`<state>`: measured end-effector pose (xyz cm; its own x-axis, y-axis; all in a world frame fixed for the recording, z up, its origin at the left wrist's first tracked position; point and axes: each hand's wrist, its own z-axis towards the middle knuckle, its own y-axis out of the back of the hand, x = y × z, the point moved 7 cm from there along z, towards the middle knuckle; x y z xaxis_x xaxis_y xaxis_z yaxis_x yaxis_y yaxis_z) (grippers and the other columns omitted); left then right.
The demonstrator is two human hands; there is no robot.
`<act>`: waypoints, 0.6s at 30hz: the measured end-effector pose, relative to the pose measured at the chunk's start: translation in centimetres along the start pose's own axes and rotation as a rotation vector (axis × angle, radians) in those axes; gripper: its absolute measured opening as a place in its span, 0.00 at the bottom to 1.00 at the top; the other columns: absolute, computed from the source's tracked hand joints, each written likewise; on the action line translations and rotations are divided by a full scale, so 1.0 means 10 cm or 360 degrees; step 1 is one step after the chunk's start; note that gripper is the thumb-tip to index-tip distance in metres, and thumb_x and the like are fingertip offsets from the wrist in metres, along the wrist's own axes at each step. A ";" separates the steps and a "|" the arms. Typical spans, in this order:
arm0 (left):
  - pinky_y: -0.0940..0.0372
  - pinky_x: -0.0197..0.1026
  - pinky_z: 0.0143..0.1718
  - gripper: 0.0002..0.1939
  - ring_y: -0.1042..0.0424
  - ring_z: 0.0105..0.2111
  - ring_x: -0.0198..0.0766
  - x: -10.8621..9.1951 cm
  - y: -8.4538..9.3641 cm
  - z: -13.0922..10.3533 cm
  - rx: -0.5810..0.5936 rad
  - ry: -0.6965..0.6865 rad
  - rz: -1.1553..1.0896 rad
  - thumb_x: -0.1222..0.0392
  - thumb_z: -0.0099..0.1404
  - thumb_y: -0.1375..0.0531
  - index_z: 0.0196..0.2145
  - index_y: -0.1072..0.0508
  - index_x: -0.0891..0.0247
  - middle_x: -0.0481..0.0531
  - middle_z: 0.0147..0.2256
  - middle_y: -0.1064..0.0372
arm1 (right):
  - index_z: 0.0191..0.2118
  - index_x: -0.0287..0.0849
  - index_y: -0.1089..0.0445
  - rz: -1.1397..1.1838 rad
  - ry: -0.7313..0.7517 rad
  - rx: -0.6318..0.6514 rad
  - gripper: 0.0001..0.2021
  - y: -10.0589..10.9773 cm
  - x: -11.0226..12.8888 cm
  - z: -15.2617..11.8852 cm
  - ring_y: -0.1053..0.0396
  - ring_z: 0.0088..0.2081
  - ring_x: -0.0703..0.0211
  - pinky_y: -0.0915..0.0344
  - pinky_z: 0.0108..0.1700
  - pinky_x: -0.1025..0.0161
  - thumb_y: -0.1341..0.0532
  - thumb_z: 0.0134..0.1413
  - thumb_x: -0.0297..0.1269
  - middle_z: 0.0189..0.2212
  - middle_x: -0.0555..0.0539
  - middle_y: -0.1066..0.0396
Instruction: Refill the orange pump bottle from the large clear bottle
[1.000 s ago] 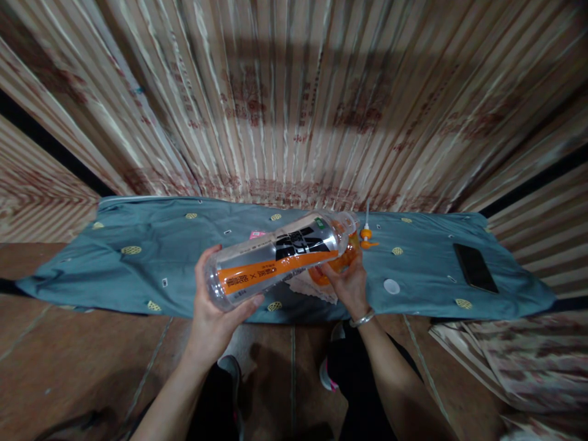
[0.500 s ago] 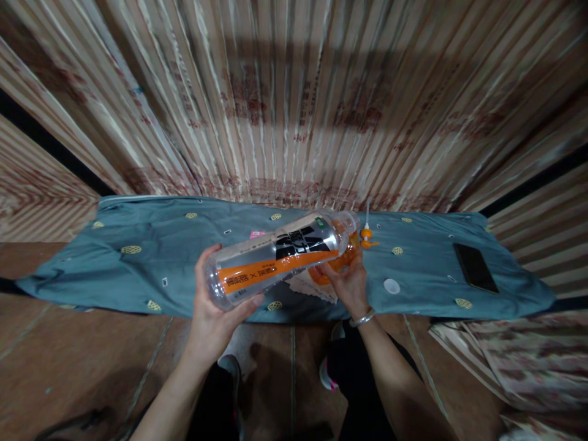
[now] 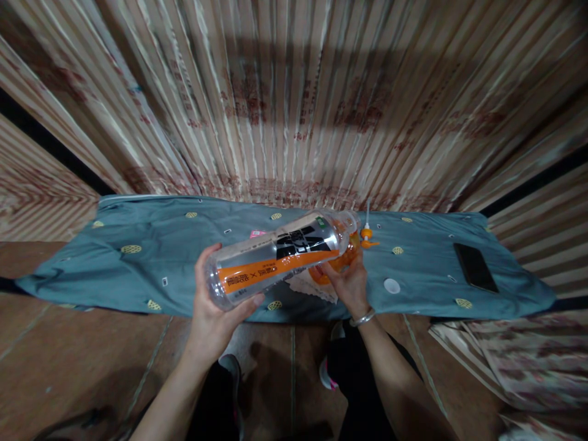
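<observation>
My left hand (image 3: 218,315) is wrapped round the base of a large clear plastic bottle (image 3: 275,254) with a silver, black and orange label. The bottle lies tilted, its neck to the right and a little higher in view. My right hand (image 3: 348,282) grips an orange see-through bottle (image 3: 340,262) below that neck; the large bottle partly hides it. Whether liquid runs between the two I cannot make out. Beneath them lies a pale cloth (image 3: 312,288). An orange pump top (image 3: 366,234) with its tube rests just beyond my right hand.
A white round cap (image 3: 392,286) and a black phone (image 3: 475,267) lie to the right on the blue-green cloth-covered table (image 3: 151,226). A small pink item (image 3: 257,234) shows behind the large bottle. Striped curtains (image 3: 294,110) hang close behind the table.
</observation>
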<state>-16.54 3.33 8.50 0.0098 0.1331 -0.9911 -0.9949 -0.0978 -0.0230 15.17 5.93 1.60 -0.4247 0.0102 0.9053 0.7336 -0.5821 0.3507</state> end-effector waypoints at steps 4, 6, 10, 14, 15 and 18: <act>0.20 0.48 0.49 0.57 0.19 0.47 0.47 0.00 0.00 0.00 0.0007 -0.0007 -0.0004 0.59 0.44 0.18 0.66 0.41 0.54 0.52 0.50 0.25 | 0.54 0.43 0.34 -0.0008 0.0003 0.0011 0.37 0.00 0.02 0.00 0.21 0.54 0.35 0.24 0.54 0.42 0.28 0.41 0.60 0.48 0.35 0.19; 0.21 0.48 0.49 0.56 0.19 0.47 0.47 0.00 -0.01 0.00 0.0005 0.0000 -0.0003 0.59 0.44 0.18 0.66 0.41 0.53 0.51 0.50 0.25 | 0.53 0.44 0.34 0.0003 0.0007 0.0014 0.37 -0.01 0.03 0.00 0.21 0.54 0.35 0.25 0.55 0.42 0.28 0.41 0.60 0.49 0.34 0.19; 0.20 0.48 0.49 0.56 0.19 0.47 0.47 0.00 -0.01 0.00 -0.0006 0.0008 -0.0005 0.59 0.43 0.18 0.65 0.41 0.53 0.51 0.49 0.25 | 0.54 0.43 0.34 -0.0021 -0.0006 0.0003 0.38 0.00 0.02 0.00 0.21 0.54 0.35 0.26 0.56 0.41 0.28 0.41 0.59 0.50 0.34 0.19; 0.21 0.49 0.49 0.56 0.20 0.47 0.46 -0.02 -0.02 -0.01 -0.0041 0.0008 -0.0003 0.58 0.43 0.18 0.65 0.40 0.54 0.51 0.49 0.25 | 0.56 0.43 0.34 -0.0013 0.0021 0.0022 0.38 0.00 0.04 -0.01 0.22 0.54 0.37 0.27 0.58 0.41 0.28 0.42 0.58 0.52 0.35 0.20; 0.21 0.49 0.49 0.56 0.20 0.47 0.47 -0.03 -0.02 -0.01 -0.0056 0.0008 -0.0005 0.57 0.43 0.18 0.65 0.40 0.54 0.51 0.50 0.25 | 0.56 0.43 0.34 -0.0007 0.0028 0.0022 0.38 0.00 0.05 -0.01 0.22 0.54 0.38 0.27 0.58 0.41 0.28 0.43 0.58 0.52 0.35 0.20; 0.20 0.49 0.49 0.57 0.20 0.47 0.48 -0.04 -0.02 -0.02 -0.0058 0.0018 -0.0017 0.58 0.42 0.18 0.65 0.39 0.54 0.51 0.49 0.25 | 0.57 0.42 0.34 -0.0009 0.0028 0.0028 0.37 0.00 0.05 -0.01 0.22 0.54 0.38 0.27 0.58 0.42 0.28 0.44 0.57 0.53 0.35 0.20</act>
<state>-16.32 3.12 8.88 0.0218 0.1230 -0.9922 -0.9904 -0.1326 -0.0382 14.91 5.87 2.02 -0.4379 -0.0011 0.8990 0.7405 -0.5675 0.3600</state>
